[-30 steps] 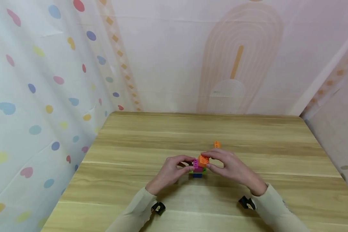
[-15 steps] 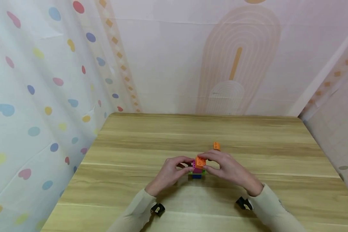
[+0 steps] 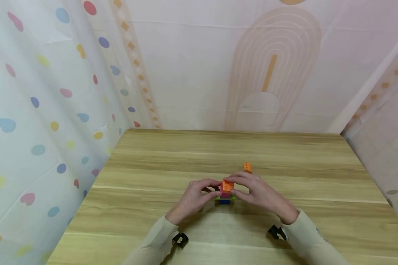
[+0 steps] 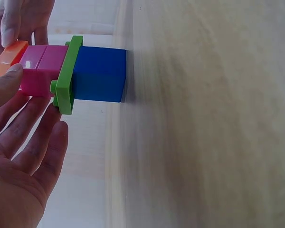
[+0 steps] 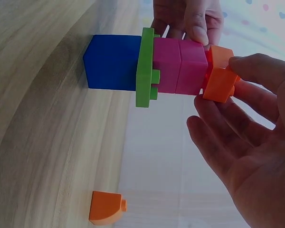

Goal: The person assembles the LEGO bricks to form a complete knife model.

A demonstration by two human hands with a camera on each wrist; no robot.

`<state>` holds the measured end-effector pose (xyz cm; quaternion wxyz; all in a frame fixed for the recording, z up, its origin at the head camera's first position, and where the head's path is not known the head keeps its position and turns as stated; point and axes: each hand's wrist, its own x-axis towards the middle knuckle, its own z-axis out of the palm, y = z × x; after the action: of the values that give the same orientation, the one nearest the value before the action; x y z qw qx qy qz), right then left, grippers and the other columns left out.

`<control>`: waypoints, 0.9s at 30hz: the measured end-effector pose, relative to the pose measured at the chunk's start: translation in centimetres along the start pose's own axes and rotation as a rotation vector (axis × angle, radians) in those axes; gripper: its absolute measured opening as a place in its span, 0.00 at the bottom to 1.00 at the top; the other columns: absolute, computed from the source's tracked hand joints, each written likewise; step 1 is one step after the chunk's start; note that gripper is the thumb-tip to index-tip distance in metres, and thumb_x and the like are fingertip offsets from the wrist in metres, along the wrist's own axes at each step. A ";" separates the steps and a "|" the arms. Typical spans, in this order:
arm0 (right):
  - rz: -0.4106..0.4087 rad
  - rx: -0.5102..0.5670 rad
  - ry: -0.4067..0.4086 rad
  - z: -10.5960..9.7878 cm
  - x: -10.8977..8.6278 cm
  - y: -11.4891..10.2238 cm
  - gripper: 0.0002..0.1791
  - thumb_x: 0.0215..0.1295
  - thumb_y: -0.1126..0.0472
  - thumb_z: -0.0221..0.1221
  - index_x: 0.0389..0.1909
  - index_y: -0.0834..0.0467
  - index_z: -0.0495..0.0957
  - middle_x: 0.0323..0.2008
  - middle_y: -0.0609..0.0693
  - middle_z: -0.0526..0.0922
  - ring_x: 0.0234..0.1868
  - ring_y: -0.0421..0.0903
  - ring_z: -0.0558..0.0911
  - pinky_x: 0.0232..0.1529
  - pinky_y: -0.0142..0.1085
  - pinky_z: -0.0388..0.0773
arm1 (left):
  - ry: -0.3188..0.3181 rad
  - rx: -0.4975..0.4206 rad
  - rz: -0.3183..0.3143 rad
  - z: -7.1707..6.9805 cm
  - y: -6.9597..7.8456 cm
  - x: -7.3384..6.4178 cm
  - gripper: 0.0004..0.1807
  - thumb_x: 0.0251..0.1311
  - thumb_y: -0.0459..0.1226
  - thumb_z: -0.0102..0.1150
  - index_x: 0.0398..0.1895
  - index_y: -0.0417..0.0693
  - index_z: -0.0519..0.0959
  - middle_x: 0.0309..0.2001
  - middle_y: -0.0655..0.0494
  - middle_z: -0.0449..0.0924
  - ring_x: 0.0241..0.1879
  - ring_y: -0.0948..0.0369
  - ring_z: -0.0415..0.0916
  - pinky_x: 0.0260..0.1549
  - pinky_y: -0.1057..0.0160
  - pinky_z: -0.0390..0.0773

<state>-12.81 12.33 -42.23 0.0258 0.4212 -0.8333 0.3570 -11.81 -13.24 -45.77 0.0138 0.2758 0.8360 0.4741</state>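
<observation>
An upright stack of building blocks stands on the wooden table, with blue blocks (image 5: 113,61) at its foot. Above the blue sits a flat green plate (image 5: 143,76), wider than the rest. Two pink blocks (image 5: 192,66) rise from the plate. My left hand (image 3: 195,197) grips the upper pink part from the left, thumb on the near side. At the top, my right hand (image 3: 263,191) pinches an orange block (image 3: 227,186) between thumb and fingers. In the right wrist view this block leans slightly, right at the upper pink block's studs.
Beyond my right hand, another orange block (image 3: 247,168) with a rounded side lies on the wooden table (image 3: 172,158). Patterned curtains (image 3: 192,73) hang behind and to the left of it. Black camera mounts (image 3: 180,239) sit under both sleeves, close over the tabletop.
My right hand has moved left and slightly down, bringing the orange block from the stack's right side to over the pink blocks. My left hand keeps its hold.
</observation>
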 end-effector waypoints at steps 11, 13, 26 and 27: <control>-0.005 -0.017 0.018 0.3 0.3 0.0 0.18 0.71 0.65 0.65 0.60 0.61 0.83 0.57 0.52 0.82 0.57 0.50 0.83 0.54 0.44 0.84 | 0.008 0.004 0.018 0.0 0.1 0.1 0.15 0.68 0.35 0.67 0.55 0.38 0.84 0.53 0.48 0.87 0.47 0.55 0.86 0.47 0.62 0.86; 0.009 -0.017 0.012 0.3 0.3 -0.1 0.18 0.71 0.64 0.65 0.60 0.60 0.82 0.58 0.52 0.82 0.57 0.49 0.82 0.54 0.44 0.84 | 0.007 0.003 0.023 0.1 0.1 0.1 0.15 0.68 0.34 0.67 0.55 0.38 0.84 0.53 0.48 0.87 0.46 0.55 0.86 0.47 0.62 0.86; 0.001 -0.038 0.023 0.4 0.5 -0.5 0.17 0.72 0.63 0.65 0.59 0.59 0.83 0.57 0.51 0.82 0.56 0.48 0.82 0.54 0.44 0.84 | 0.026 0.005 0.034 0.2 0.1 0.1 0.14 0.67 0.34 0.68 0.53 0.39 0.85 0.52 0.48 0.87 0.45 0.56 0.86 0.45 0.63 0.86; -0.001 -0.040 0.025 0.4 0.5 -0.5 0.17 0.72 0.63 0.65 0.59 0.59 0.83 0.56 0.51 0.82 0.56 0.48 0.82 0.54 0.44 0.84 | 0.025 0.004 0.031 0.2 0.1 0.1 0.14 0.67 0.34 0.68 0.53 0.39 0.85 0.52 0.48 0.87 0.45 0.56 0.86 0.45 0.63 0.86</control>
<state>-12.66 11.59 -42.06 0.0448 0.4168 -0.8396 0.3455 -11.78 -13.01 -45.76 -0.0049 0.2828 0.8328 0.4759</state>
